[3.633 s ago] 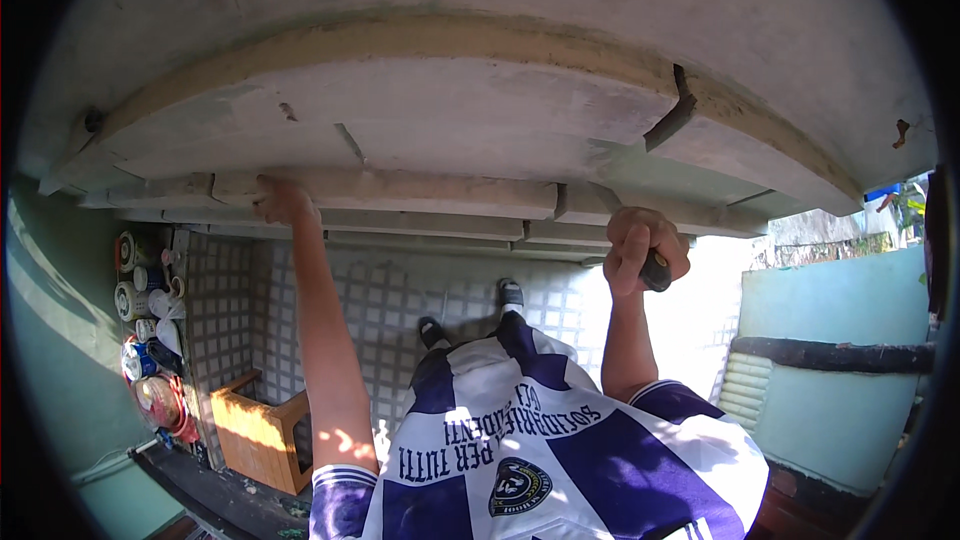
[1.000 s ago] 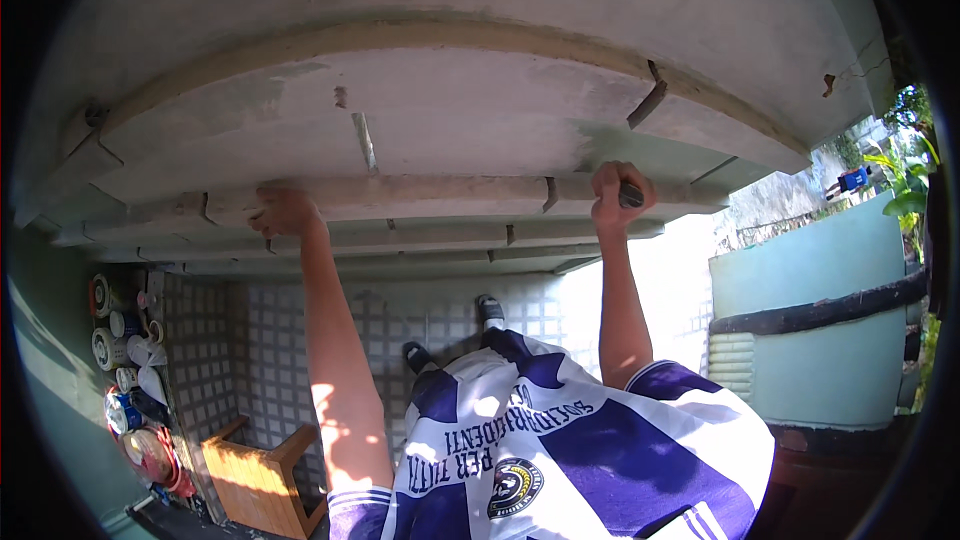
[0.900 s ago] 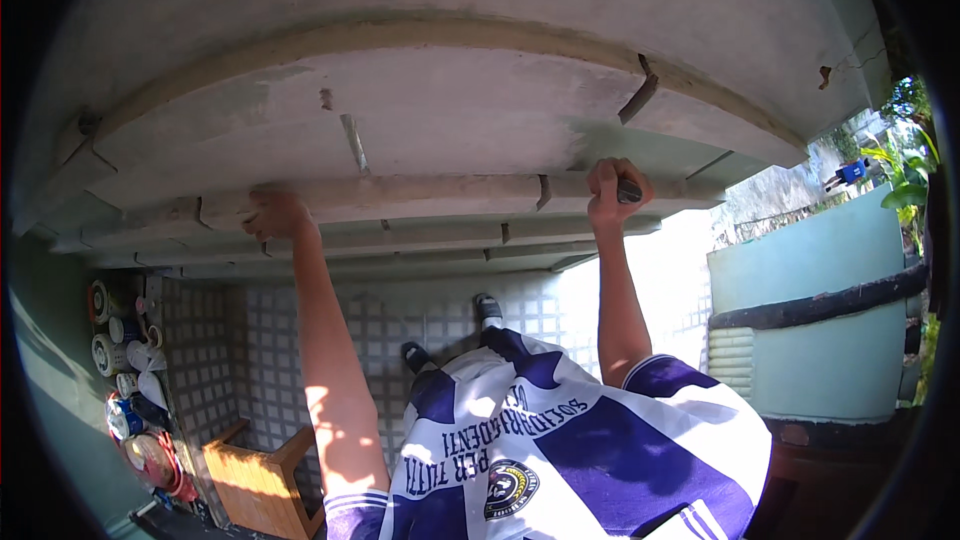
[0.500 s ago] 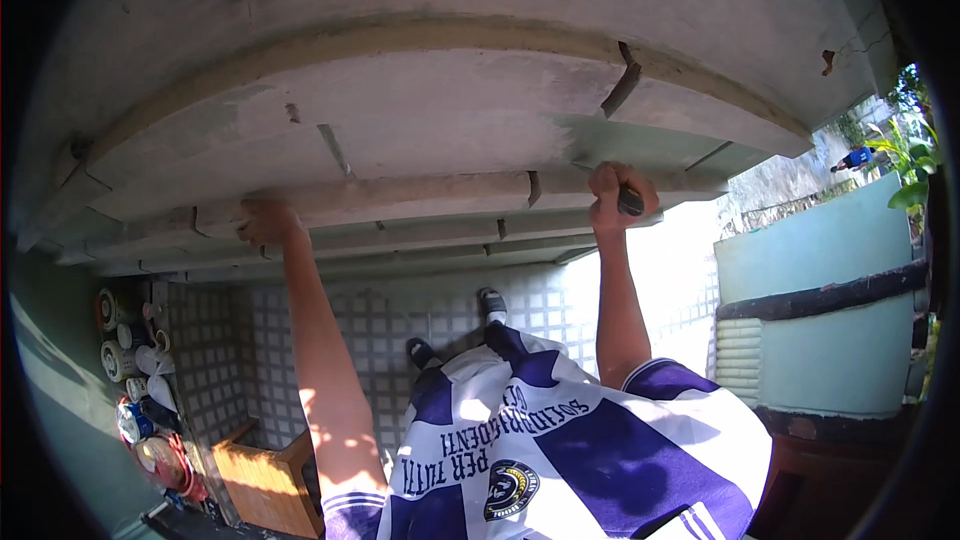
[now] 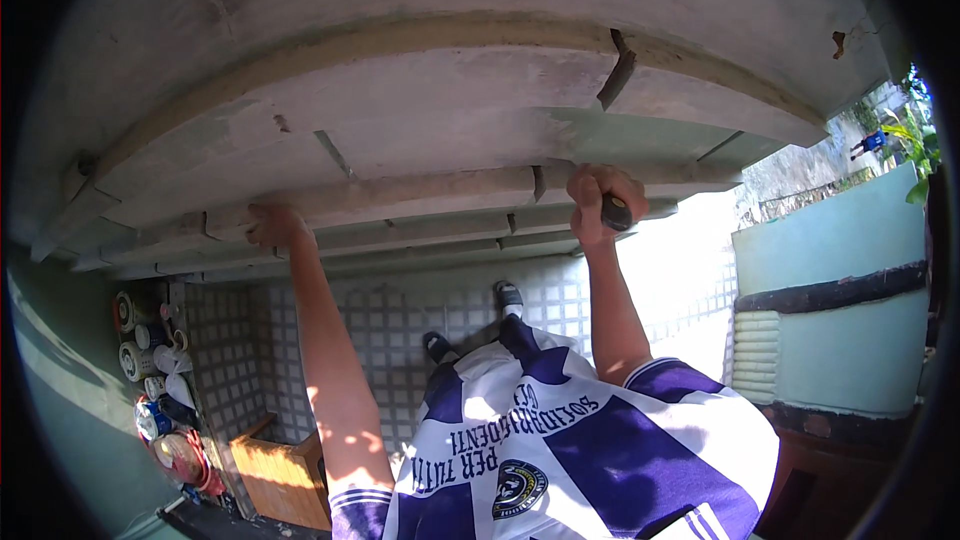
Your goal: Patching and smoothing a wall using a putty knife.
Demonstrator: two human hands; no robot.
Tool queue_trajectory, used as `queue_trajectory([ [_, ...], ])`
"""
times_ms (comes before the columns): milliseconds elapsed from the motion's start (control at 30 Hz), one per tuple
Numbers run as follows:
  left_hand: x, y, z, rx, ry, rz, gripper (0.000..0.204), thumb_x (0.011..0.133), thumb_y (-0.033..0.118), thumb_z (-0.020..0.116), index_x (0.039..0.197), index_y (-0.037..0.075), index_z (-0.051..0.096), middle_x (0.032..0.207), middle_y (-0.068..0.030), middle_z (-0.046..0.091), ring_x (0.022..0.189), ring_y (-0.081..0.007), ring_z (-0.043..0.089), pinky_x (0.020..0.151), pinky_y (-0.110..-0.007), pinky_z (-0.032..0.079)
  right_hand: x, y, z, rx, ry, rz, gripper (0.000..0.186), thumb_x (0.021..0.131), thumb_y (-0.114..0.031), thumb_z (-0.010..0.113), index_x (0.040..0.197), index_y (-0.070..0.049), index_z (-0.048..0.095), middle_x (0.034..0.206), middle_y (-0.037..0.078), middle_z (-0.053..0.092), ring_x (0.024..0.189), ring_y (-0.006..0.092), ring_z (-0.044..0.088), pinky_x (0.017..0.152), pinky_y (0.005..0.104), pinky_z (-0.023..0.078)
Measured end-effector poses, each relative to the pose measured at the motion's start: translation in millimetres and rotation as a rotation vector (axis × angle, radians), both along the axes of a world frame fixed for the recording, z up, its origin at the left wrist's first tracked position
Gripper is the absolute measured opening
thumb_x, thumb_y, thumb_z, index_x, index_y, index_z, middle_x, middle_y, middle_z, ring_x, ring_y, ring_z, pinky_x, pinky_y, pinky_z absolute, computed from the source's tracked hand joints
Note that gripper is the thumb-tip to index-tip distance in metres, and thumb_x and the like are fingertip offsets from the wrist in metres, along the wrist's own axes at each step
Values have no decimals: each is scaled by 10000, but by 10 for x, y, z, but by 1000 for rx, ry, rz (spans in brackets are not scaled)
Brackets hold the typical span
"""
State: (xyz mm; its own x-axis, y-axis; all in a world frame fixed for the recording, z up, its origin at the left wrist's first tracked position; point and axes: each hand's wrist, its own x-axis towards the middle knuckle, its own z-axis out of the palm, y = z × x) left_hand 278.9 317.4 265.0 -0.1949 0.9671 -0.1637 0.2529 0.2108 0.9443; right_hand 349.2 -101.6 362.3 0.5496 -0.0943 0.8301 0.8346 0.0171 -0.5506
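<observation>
A whitish wall with stepped, beam-like ledges (image 5: pixel 430 185) fills the upper part of the view. On the left, my left hand (image 5: pixel 278 228) has its fingers curled over the edge of one ledge. Toward the right, my right hand (image 5: pixel 592 188) is closed round a tool with a dark, rounded handle (image 5: pixel 616 212), its butt end facing me. The working end of this tool is mostly hidden by the fist, close against the face of the same ledge. Pale, dusty patches mark the greenish surface (image 5: pixel 625 140) above that hand.
Dark slots (image 5: pixel 618 70) cut across the ledges. Below lies a tiled floor (image 5: pixel 400 315), with my sandals (image 5: pixel 510 295) on it. Containers (image 5: pixel 137 360) and a wooden stool (image 5: pixel 280 480) stand at left. At right are a pale green wall (image 5: pixel 850 240) and, far off, a person in blue (image 5: pixel 870 144).
My right hand has shifted a little left along the ledge with the dark-handled tool. The left hand stays on the ledge. The whole view has swung slightly.
</observation>
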Motion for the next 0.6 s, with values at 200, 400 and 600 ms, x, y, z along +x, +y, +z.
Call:
queue_trajectory([
  [200,-19,141,-171,7,65,11,847,922,568,458,1343,-140,260,1283,-391,365,1106,-511,523,852,-568,523,-26,159,80,-50,-21,49,200,699,-2,596,565,-23,449,494,61,457,402,169,421,435,285,344],
  [400,-18,111,-167,94,137,-54,841,924,566,459,1337,-141,270,1277,-406,373,1097,-499,531,858,-568,508,40,223,-33,-42,74,83,207,703,6,588,561,-25,440,506,66,492,408,157,431,438,280,349],
  [600,24,-9,-23,40,50,-36,849,927,538,464,1360,-156,236,1265,-413,379,1114,-510,508,878,-562,496,73,341,-62,-93,52,58,213,710,30,566,554,-30,434,499,60,494,426,144,473,456,272,393],
])
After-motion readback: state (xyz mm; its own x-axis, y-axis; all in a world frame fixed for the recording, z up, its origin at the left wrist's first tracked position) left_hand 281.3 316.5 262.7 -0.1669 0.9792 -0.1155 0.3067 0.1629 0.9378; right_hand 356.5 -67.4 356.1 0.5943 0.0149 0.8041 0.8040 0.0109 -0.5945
